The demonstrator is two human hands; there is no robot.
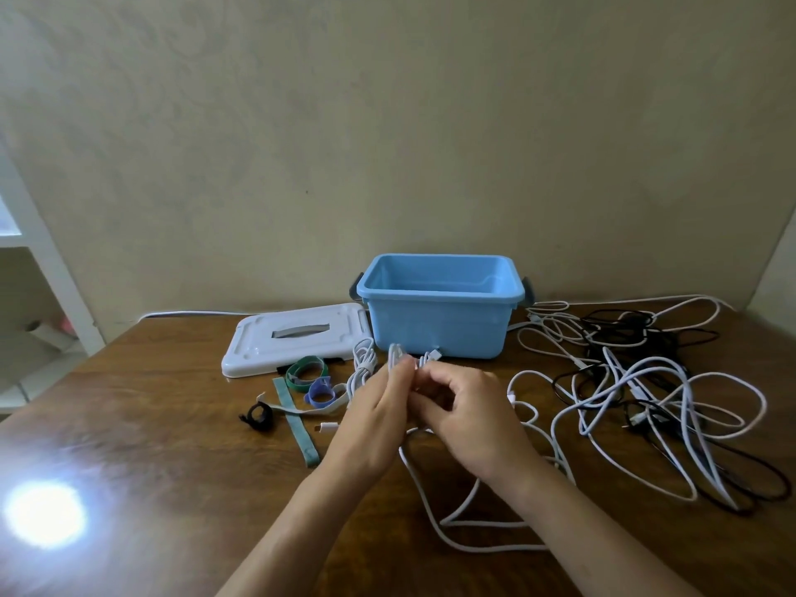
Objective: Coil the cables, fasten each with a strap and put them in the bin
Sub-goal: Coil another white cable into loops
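Two bare hands are meeting at the centre of the head view, working on a thin white charging cable (463, 517). The left hand (379, 417) is curling its fingers round the small loops already gathered, their tops and a plug showing above the knuckles. The right hand (471, 417) is pinching the same cable just beside it, fingers bent, feeding the next turn. The free length is trailing toward six o'clock in slack curves on the brown wooden table (150, 424).

At twelve o'clock the open light-blue plastic bin (443, 314) is standing with nothing showing inside; only part of its floor is in view. Its white flat lid (293, 340) is lying at eleven o'clock. The fabric straps (308, 383), green, blue, black and pale, are lying at ten o'clock, with a bundled white cable (362, 366) just beside them. At two to three o'clock the tangled heap of white and black cables (654, 381) is waiting.

Coiling looks only begun. To do it well, the left hand should probably be keeping every loop the same size while the right is sliding along the slack, untwisting as it goes, so that a strap can be wrapping the middle cleanly.
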